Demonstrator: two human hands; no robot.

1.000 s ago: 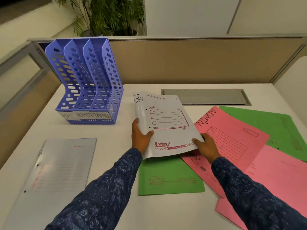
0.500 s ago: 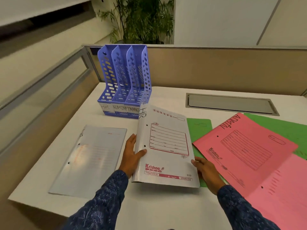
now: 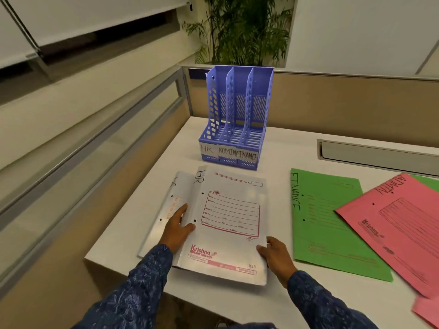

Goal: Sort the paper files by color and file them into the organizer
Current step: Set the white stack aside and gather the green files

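Observation:
A white file marked HR (image 3: 232,224) lies over a second white file (image 3: 166,207) near the table's left front corner. My left hand (image 3: 177,230) grips its punched left edge, thumb on top. My right hand (image 3: 276,256) holds its lower right corner. The blue organizer (image 3: 237,119) stands behind, with three empty slots labelled HR, ADMIN and FINANCE. To the right lie a green file marked FINANCE (image 3: 327,224) and a pink file marked ADMIN (image 3: 399,229) overlapping it.
The white table (image 3: 280,148) ends at a corner just left of the files. A grey cable tray lid (image 3: 377,154) is set in at the back right. Another pink file (image 3: 427,309) shows at the lower right. A partition and a plant stand behind.
Both hands have carried the white HR file leftward, and it now overlaps the other white file. The view has turned left, so the organizer appears straight ahead.

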